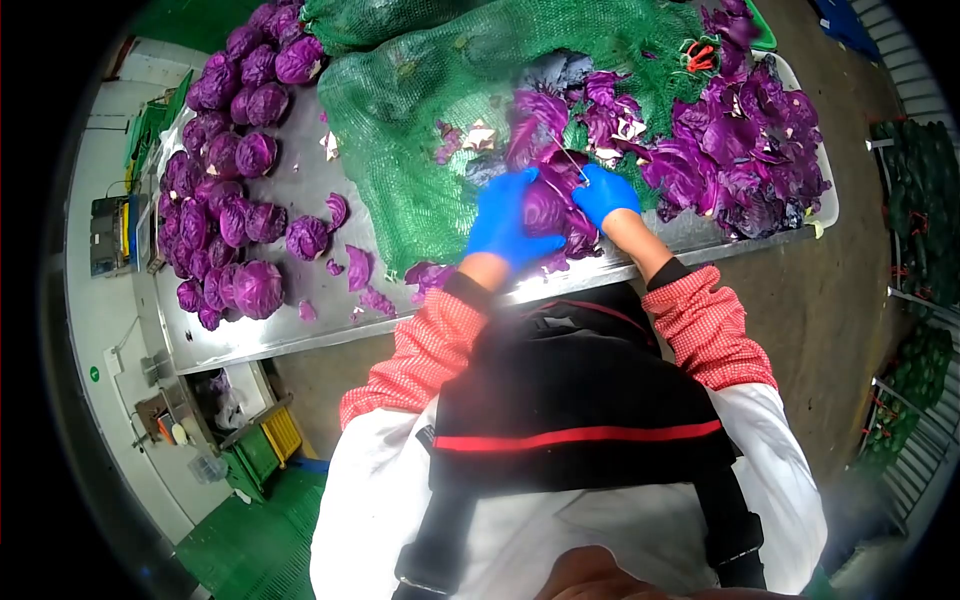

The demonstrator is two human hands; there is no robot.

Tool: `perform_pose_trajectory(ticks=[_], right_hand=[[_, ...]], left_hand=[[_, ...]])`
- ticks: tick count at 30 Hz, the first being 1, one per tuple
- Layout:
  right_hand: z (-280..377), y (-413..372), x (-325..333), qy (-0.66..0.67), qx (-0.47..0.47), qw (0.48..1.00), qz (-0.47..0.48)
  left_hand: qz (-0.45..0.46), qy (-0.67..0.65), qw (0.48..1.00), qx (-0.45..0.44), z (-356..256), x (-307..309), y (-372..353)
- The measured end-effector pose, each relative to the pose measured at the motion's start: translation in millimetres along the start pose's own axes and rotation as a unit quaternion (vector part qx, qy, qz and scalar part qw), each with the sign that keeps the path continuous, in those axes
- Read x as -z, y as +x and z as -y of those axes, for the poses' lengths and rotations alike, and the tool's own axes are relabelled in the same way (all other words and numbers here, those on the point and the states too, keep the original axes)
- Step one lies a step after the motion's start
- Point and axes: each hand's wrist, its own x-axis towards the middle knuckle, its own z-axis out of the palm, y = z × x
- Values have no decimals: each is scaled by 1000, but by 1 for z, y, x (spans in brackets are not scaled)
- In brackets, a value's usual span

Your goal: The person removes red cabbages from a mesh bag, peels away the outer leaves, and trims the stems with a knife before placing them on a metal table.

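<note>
My left hand (508, 222), in a blue glove, is wrapped round the left side of a purple cabbage (543, 208) at the table's front edge. On its right, my right hand (606, 194), also gloved in blue, is closed on the handle of a knife (570, 158), whose thin blade points up and left over the cabbage's leaves. Loose purple leaves (536, 122) stand just above the cabbage. Under and behind them lies a green mesh sack (400, 130) with cut white stem pieces (479, 136) on it.
Many trimmed purple cabbages (258, 290) are gathered on the left of the metal table (290, 340). A white bin (829, 190) heaped with cabbage leaves (740, 140) stands at the right. Red ties (698, 56) lie on the mesh. Full green sacks (918, 210) stand far right.
</note>
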Motion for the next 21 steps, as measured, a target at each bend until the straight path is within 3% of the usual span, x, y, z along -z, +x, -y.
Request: perform_pose_trajectory(ticks=[3,6,7,11,15,17,20,21], right_hand=[[-2,-1,-2,-21,-23,999,-2],[-7,-1,0,-31,-18,999,-7],[-8,-4,2,-33,-12,999,-8],[-7,-4,8,-43,-16,999,-9],[-19,5,7,-64,-21,997,-41],[-4,-10,19,-32,-13,998,-60],[47,-54,33,80,155,980,-92],[59,-59,28,49,143,988,-39]], left_hand=[[14,-5,998,67,0,-2,9],[-33,-255,955,148,11,-1,0],[-51,-371,912,169,19,-1,-2],[-108,-525,762,364,2,12,-6],[-3,-744,554,374,11,24,-14],[-12,-735,532,421,2,35,-16],[4,-704,532,470,6,31,-19],[24,-676,543,498,8,29,-19]])
